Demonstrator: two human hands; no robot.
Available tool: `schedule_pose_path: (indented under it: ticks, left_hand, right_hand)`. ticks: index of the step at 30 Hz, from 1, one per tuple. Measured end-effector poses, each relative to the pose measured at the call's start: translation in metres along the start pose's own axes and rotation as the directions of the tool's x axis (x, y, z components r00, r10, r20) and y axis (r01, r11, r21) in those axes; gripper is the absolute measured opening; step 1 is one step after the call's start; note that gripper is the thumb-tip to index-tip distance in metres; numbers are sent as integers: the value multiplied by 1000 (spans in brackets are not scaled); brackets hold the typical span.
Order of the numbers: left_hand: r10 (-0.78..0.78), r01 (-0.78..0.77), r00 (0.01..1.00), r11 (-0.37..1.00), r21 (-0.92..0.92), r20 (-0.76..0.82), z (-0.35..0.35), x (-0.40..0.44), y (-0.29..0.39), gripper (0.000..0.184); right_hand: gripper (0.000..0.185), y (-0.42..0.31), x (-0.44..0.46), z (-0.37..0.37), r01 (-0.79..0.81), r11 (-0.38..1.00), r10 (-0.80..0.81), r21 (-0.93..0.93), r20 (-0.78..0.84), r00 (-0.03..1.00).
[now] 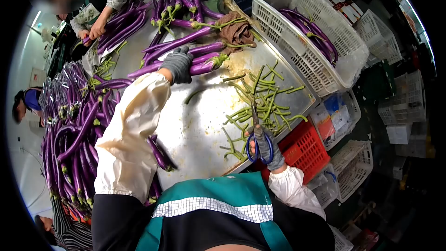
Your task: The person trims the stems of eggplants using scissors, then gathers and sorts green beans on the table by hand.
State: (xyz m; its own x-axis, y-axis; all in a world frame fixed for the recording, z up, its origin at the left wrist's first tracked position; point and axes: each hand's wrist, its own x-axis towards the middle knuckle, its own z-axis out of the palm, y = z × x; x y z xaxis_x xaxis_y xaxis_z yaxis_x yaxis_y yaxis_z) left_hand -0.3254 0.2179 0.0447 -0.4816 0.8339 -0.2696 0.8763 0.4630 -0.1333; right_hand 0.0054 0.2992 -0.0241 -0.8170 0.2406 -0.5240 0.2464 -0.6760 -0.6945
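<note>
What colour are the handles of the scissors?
The scissors' handles are blue; they show best in the head view, at the right hand.

From where I sit, I see glossy deep purple eggplants (78, 135) with green caps, green cut stems (267, 100) on a silver-grey bench (186, 125), and a brown cloth (237, 30). My hands wear grey gloves, the left (178, 65) and the right (272, 151), below cream-white sleeves (132, 125), and the scissors (260, 151) have blue handles. My apron (209, 188) is teal with a white band in a dark grid pattern, over black clothing, beside a red basket (306, 145) and a large off-white crate (304, 30).
</note>
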Motion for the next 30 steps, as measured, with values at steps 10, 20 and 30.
schedule_pose_path:
  ticks: [10, 20, 30]
  left_hand:
    - [62, -48, 996, 981, -186, 71, 60, 72, -18, 57]
    - [313, -365, 879, 927, -87, -360, 0, -47, 14, 62]
    - [405, -502, 845, 826, -257, -350, -16, -103, 54, 62]
  right_hand:
    - [38, 1, -13, 2, -36, 998, 40, 56, -79, 996]
    - [40, -19, -1, 10, 350, 845, -417, -405, -89, 905]
    - [65, -46, -2, 38, 425, 106, -722, -899, 225, 655]
